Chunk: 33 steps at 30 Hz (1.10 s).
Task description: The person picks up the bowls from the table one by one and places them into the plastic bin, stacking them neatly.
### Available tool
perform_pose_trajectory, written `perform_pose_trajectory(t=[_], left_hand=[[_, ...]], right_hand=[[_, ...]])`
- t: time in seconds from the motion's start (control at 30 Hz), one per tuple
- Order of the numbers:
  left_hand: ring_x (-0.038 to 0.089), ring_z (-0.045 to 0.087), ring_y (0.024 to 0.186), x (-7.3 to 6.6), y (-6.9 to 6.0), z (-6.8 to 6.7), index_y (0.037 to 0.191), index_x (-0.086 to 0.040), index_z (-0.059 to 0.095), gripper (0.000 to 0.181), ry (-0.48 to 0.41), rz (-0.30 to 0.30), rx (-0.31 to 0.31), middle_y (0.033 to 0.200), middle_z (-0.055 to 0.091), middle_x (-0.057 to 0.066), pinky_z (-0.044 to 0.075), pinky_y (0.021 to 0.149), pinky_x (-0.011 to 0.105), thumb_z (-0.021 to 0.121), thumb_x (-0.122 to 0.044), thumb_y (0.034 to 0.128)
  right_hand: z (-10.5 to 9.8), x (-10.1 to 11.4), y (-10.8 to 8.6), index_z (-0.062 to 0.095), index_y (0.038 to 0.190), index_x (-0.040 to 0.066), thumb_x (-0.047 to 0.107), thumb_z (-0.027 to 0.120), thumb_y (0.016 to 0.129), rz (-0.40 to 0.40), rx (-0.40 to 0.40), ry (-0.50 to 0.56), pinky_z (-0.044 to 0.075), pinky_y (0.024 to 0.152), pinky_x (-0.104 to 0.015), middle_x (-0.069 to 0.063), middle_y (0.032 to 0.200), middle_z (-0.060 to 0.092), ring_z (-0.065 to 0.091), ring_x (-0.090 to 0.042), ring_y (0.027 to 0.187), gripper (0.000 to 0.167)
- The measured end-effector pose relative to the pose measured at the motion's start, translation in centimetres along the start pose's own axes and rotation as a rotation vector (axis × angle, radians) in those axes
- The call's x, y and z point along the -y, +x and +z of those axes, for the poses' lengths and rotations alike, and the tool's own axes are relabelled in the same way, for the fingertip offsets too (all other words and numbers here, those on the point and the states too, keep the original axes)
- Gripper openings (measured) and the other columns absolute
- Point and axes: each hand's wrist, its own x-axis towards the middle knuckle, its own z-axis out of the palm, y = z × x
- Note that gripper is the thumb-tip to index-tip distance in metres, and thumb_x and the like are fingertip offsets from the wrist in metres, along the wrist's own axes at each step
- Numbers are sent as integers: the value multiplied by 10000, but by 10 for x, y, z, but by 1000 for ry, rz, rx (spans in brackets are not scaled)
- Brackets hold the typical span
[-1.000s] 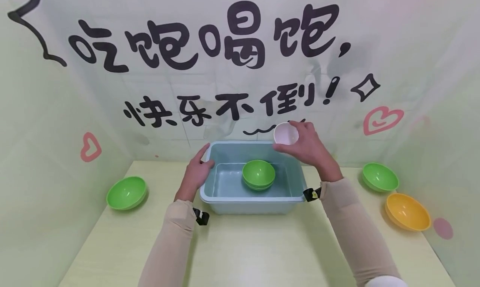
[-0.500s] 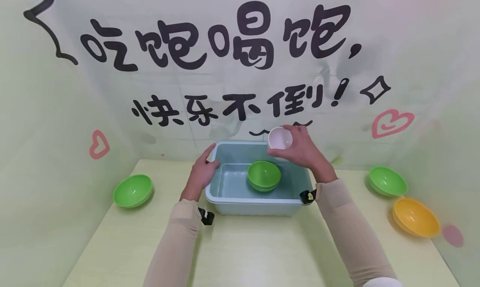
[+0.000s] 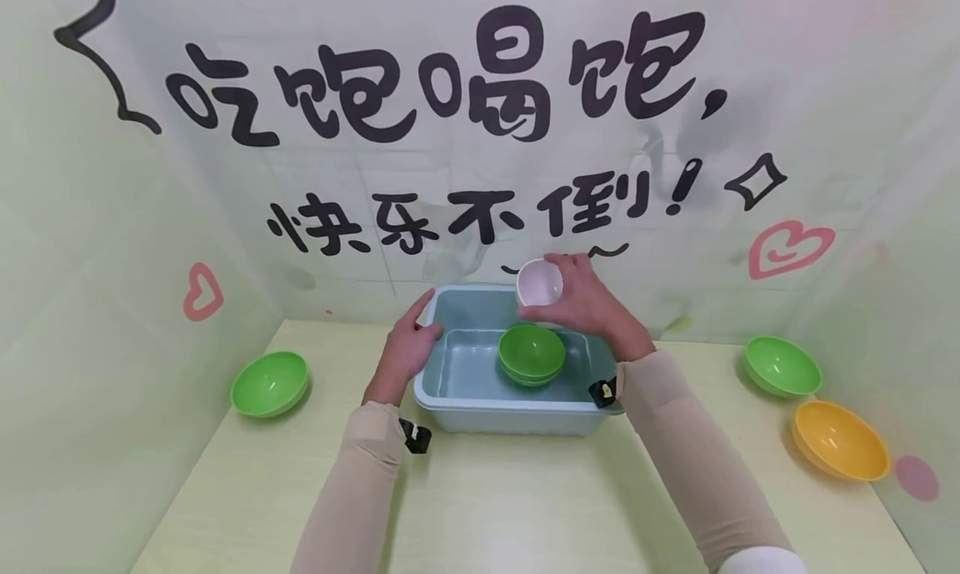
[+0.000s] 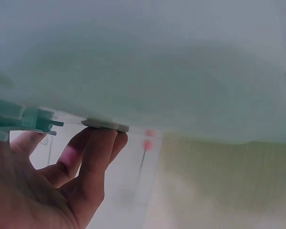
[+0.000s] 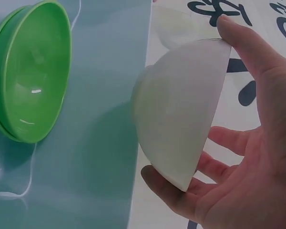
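Note:
A white bowl [image 3: 539, 282] is gripped at its rim by my right hand [image 3: 588, 301], thumb on one edge and fingers on the other. It is held tilted above the light blue basin [image 3: 465, 405], near the back rim. Inside the basin sit stacked green bowls [image 3: 531, 351], also seen beside the white bowl [image 5: 181, 107] in the right wrist view. My left hand [image 3: 405, 345] grips the basin's left rim; in the left wrist view its bent fingers [image 4: 97, 157] press against the basin's edge.
Another green bowl [image 3: 270, 384] stands on the table [image 3: 510, 491] at the left. At the right are a green bowl [image 3: 782, 366] and an orange bowl [image 3: 840, 441]. A printed sheet [image 3: 337, 166] hangs behind the basin.
My right hand has carried the white bowl leftwards, nearer to the space above the stacked green bowls. My left hand has stayed on the basin's rim. The head view has shifted slightly.

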Motion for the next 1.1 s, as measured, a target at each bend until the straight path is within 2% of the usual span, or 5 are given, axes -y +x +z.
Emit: perform_pose_trajectory(t=[0.37, 0.63, 0.8, 1.1], left_hand=[[224, 558, 886, 3, -1, 4, 1581, -413, 344, 712, 7, 19, -21, 987, 614, 107, 455, 780, 351, 539, -258, 914], [231, 570, 905, 2, -1, 4, 1581, -417, 340, 707, 8, 9, -25, 1033, 628, 121, 468, 801, 367, 543, -269, 920], [244, 574, 927, 3, 0, 3, 1583, -428, 327, 706, 5, 10, -25, 1071, 628, 133, 474, 815, 379, 534, -279, 924], [244, 562, 924, 3, 1, 4, 1576, -443, 333, 695, -10, -2, -34, 1059, 619, 123, 458, 799, 377, 521, -283, 927]], right_hand=[[9, 0, 11, 380, 1550, 117, 538, 876, 699, -58, 45, -41, 492, 1038, -525, -174, 1497, 339, 536, -364, 1209, 1072], [18, -4, 12, 414, 1531, 140, 528, 885, 689, -70, 86, -20, 492, 1018, -508, -165, 1405, 367, 529, -346, 1199, 1040], [22, -3, 12, 421, 1523, 162, 523, 884, 683, -97, 114, -29, 501, 986, -513, -176, 1402, 362, 521, -341, 1196, 1024], [26, 0, 11, 405, 1486, 154, 521, 884, 663, -101, 226, -63, 526, 946, -478, -154, 1411, 351, 550, -338, 1157, 1020]])
